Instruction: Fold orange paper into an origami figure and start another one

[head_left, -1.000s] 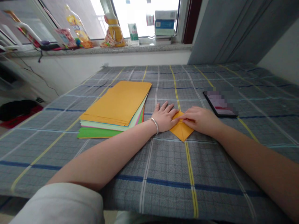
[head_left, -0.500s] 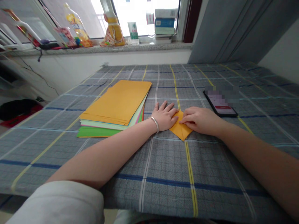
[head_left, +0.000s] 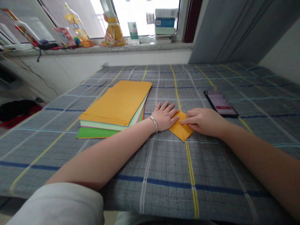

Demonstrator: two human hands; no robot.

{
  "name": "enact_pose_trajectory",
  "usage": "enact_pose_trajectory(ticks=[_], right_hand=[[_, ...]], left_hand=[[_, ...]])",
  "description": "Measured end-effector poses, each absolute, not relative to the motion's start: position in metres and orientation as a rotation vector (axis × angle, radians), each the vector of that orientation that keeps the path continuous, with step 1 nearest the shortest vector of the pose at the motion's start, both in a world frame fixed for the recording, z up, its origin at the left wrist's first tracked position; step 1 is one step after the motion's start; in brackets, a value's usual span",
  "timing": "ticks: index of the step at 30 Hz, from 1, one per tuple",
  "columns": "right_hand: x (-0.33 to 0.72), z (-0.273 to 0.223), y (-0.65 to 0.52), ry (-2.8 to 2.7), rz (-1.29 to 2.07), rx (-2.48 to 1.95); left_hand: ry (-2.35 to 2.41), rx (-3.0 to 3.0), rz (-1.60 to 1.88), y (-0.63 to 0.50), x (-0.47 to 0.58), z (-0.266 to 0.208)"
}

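Folded orange paper [head_left: 183, 132]: flat on plaid cloth [head_left: 168, 162], near centre.
Left hand [head_left: 164, 117]: fingers spread, thumb on paper, apparently bracing it.
Right hand [head_left: 202, 121]: index fingertip on paper; whether pinching, cannot tell.
Coloured-paper stack [head_left: 122, 101]: left, seemingly within reach.
Smartphone [head_left: 222, 107]: far right, face up, presumably for viewing.

No text is legible: beyond the left hand [head_left: 164, 117], print on the bottle [head_left: 77, 26], tube [head_left: 133, 31] and blue box [head_left: 167, 22] is too blurred; beyond the right hand [head_left: 203, 122], the phone screen [head_left: 222, 107] is partly pixelated.
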State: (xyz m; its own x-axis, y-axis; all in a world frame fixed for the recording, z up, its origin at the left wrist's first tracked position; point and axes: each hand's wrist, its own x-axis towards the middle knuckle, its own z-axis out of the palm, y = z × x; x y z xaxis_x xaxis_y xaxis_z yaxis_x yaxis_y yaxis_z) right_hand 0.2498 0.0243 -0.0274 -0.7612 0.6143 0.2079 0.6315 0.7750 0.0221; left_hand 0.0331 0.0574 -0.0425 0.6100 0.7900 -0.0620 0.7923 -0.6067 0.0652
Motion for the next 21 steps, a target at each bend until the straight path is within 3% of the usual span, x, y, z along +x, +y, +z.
enact_pose_trajectory(ticks=[21], right_hand=[[0.253, -0.012, 0.026, -2.922, -0.018, -1.029]], left_hand=[[1.345, 2.716, -0.066, 0.056, 0.034, -0.037]])
